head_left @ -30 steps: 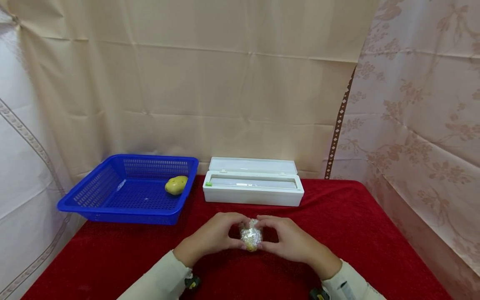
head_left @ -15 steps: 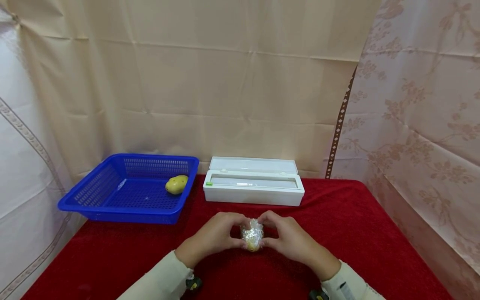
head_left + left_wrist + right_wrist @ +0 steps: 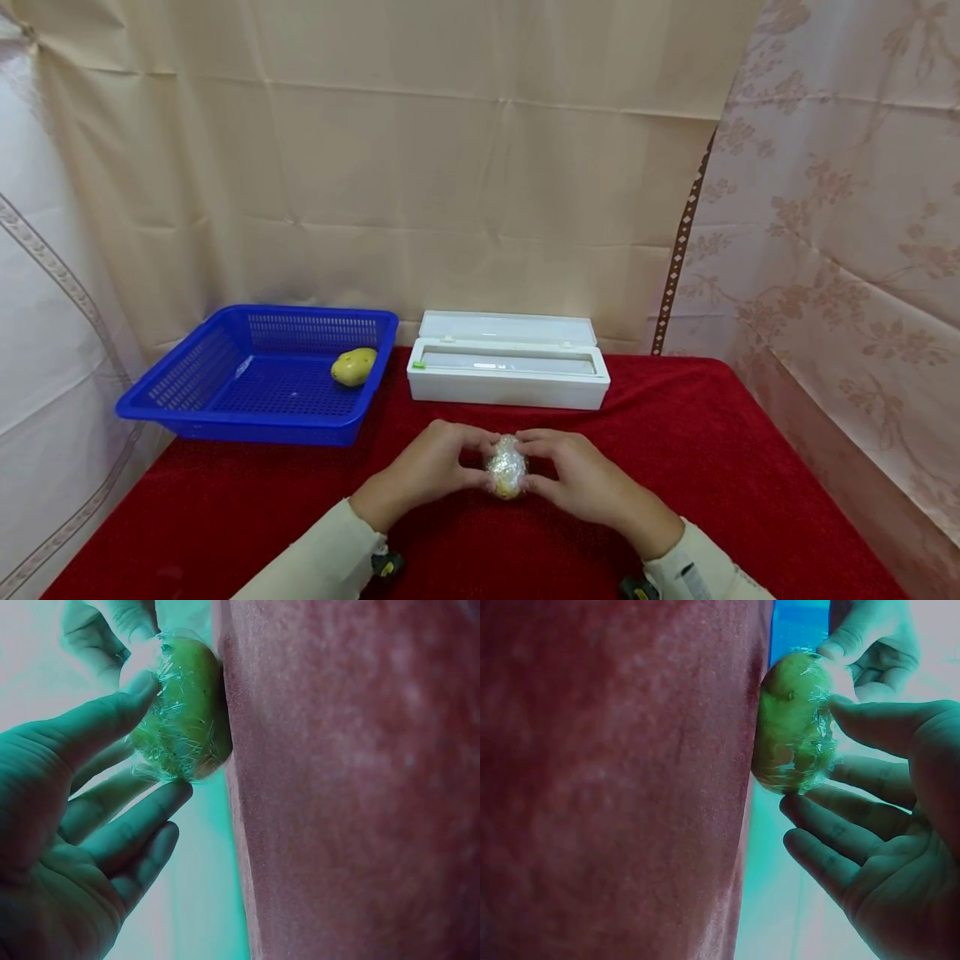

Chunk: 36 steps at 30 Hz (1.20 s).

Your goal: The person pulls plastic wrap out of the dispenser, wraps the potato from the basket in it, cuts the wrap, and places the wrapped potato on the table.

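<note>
A yellow potato (image 3: pixel 507 468) in crinkled clear cling film rests on the red cloth (image 3: pixel 712 467), between both hands. My left hand (image 3: pixel 429 468) holds its left side, thumb at the near part and fingertips at the far end. On the other side my right hand (image 3: pixel 576 477) holds it the same way. In the left wrist view the film (image 3: pixel 176 739) is bunched with loose edges along the potato's upper side and end. The right wrist view shows the potato's bare-looking yellow skin (image 3: pixel 780 697) low down, against the cloth.
Behind the hands stands a long white cling film box (image 3: pixel 510 394), its lid (image 3: pixel 510 326) raised. At the left is a blue plastic basket (image 3: pixel 247 422) with another potato (image 3: pixel 353 367) inside. Beige curtain (image 3: pixel 480 167) hangs behind the table.
The right fingers, bent up half a second ago, now lie along the potato's far end. The film looks smoother against the potato. Box and basket stay put.
</note>
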Each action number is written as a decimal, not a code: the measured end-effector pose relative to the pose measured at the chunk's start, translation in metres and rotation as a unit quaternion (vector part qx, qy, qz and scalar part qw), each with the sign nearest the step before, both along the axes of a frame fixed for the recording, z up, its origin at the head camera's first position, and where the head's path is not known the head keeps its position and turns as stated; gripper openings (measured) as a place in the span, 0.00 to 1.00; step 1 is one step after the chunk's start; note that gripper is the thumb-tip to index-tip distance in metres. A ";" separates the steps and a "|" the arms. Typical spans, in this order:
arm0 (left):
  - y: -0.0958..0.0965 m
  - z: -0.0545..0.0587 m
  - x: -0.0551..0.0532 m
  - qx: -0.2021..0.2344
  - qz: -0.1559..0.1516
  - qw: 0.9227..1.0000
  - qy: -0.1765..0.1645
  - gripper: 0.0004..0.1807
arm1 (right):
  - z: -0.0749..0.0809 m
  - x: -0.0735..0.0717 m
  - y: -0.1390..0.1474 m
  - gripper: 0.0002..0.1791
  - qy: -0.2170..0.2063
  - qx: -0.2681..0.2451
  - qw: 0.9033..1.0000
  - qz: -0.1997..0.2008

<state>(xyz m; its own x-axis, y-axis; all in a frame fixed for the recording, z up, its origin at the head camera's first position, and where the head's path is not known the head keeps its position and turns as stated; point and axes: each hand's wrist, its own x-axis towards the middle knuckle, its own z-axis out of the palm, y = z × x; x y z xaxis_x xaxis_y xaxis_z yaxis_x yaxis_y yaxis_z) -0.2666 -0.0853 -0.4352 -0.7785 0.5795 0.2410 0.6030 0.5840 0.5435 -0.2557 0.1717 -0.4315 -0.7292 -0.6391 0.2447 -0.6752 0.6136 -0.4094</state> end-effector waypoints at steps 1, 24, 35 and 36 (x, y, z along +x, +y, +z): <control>0.000 0.000 0.000 0.001 -0.002 1.000 0.001 0.14 | 0.000 0.000 0.000 0.23 0.005 0.001 1.000 0.001; -0.002 -0.004 -0.005 0.196 0.040 0.951 -0.237 0.16 | 0.003 -0.008 0.008 0.13 -0.280 -0.227 0.933 -0.006; 0.000 -0.005 -0.001 0.249 0.072 0.899 -0.353 0.24 | 0.005 -0.004 0.006 0.29 -0.364 -0.211 0.907 -0.017; 0.000 -0.006 -0.002 0.245 0.072 0.898 -0.358 0.24 | 0.005 -0.005 0.006 0.29 -0.367 -0.205 0.907 -0.018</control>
